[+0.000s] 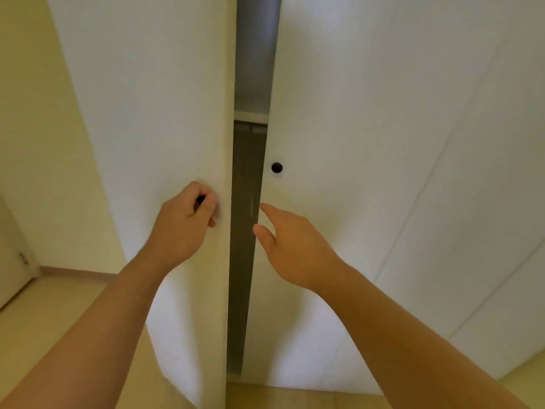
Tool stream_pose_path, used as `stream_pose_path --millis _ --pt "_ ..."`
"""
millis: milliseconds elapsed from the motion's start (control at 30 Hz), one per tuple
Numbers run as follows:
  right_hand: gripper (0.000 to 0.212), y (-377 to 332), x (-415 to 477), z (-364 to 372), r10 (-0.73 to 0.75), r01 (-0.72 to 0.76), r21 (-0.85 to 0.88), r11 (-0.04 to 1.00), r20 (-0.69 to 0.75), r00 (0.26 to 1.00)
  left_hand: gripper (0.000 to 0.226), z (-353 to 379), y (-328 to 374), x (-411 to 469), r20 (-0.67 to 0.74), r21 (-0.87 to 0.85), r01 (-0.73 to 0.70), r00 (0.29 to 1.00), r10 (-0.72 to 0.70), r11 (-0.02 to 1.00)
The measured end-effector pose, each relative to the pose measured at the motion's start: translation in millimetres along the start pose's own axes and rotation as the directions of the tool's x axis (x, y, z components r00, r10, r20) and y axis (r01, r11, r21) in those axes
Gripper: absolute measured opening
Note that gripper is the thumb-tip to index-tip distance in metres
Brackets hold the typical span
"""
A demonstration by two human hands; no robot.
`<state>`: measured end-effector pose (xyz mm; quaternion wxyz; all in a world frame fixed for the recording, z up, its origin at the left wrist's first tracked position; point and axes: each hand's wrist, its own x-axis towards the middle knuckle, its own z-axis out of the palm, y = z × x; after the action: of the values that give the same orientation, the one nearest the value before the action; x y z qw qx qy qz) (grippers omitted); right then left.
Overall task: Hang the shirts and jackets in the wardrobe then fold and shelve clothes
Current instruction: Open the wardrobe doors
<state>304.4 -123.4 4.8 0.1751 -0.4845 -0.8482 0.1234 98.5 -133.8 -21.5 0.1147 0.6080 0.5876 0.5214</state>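
A white wardrobe fills the view. Its left door (pixel 165 113) stands slightly ajar, leaving a narrow dark gap (pixel 246 231) through which a shelf edge (pixel 250 116) shows. My left hand (pixel 185 222) grips the small black knob (pixel 201 199) of the left door, fingers curled round it. My right hand (pixel 292 246) reaches toward the right door (pixel 368 143), fingers straight, the index tip near the door's edge below its black knob (pixel 276 167). No shirts or jackets are visible.
Further white wardrobe panels (pixel 486 231) run off to the right. A pale yellow wall (pixel 38 143) lies on the left with a door (pixel 8 261) low at the far left. Light floor (pixel 59 305) spreads below.
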Motion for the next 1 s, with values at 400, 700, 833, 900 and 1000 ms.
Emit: stream_pose_path --millis 400,700,833,900,1000 --pt "0.025 -81 35 28 -0.253 0.229 0.408 0.884 0.006 0.967 0.014 -59 -3 -45 -0.007 -0.169 0.057 0.998 -0.059 0.984" --pt "0.026 -112 35 35 -0.38 0.268 0.516 0.814 0.123 0.917 0.025 -112 -3 -68 -0.151 -0.279 0.154 0.968 -0.202 0.948" --pt "0.016 -131 37 43 -0.445 0.323 0.519 0.791 0.126 0.887 0.027 -135 -4 -78 -0.201 -0.287 0.156 0.955 -0.219 0.945" --pt "0.015 -144 36 46 -0.469 0.338 0.521 0.784 0.139 0.872 0.027 -147 -9 -86 -0.195 -0.323 0.173 0.95 -0.244 0.93" --pt "0.02 -166 36 54 -0.51 0.384 0.492 0.781 0.148 0.848 0.035 -165 -22 -102 -0.141 -0.463 0.21 0.942 -0.305 0.861"
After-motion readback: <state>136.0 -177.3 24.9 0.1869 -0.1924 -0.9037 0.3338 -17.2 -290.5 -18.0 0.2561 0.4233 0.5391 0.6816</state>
